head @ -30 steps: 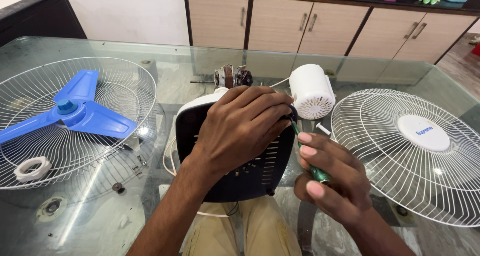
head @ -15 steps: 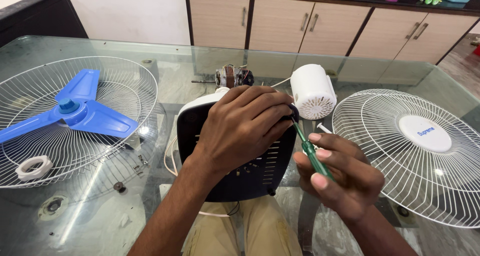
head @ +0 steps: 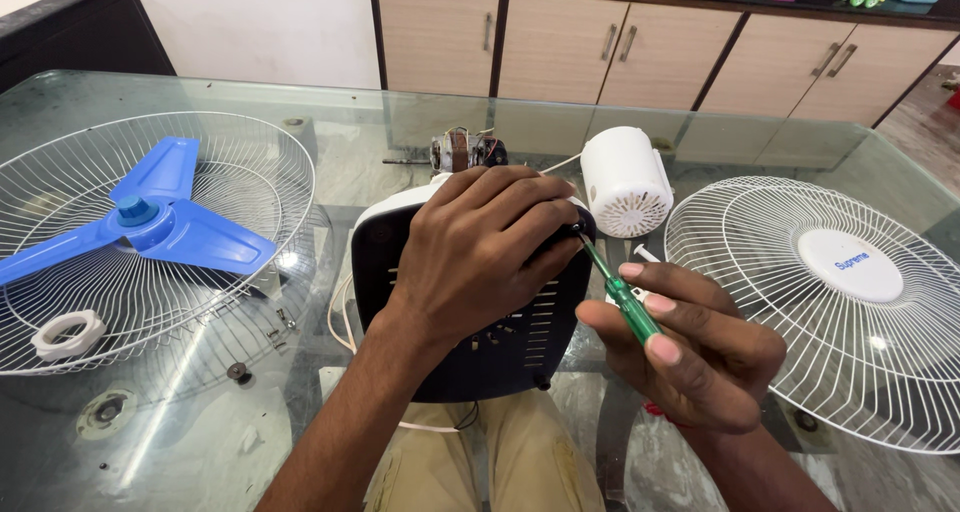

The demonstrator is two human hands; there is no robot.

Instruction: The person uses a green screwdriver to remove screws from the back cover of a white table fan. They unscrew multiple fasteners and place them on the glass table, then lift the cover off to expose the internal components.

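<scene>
The left hand (head: 490, 247) lies palm down, fingers curled over and pressing, its bare forearm running up from the lower left. The right hand (head: 690, 347) sits lower and to the right, palm turned up, thumb and fingers pinched closed in a grip, wrist bent inward toward the left.

screwdriver (head: 622, 294) tip: hidden under left hand (head: 480, 252) | right fan guard (head: 830, 302): cut off at edge
</scene>
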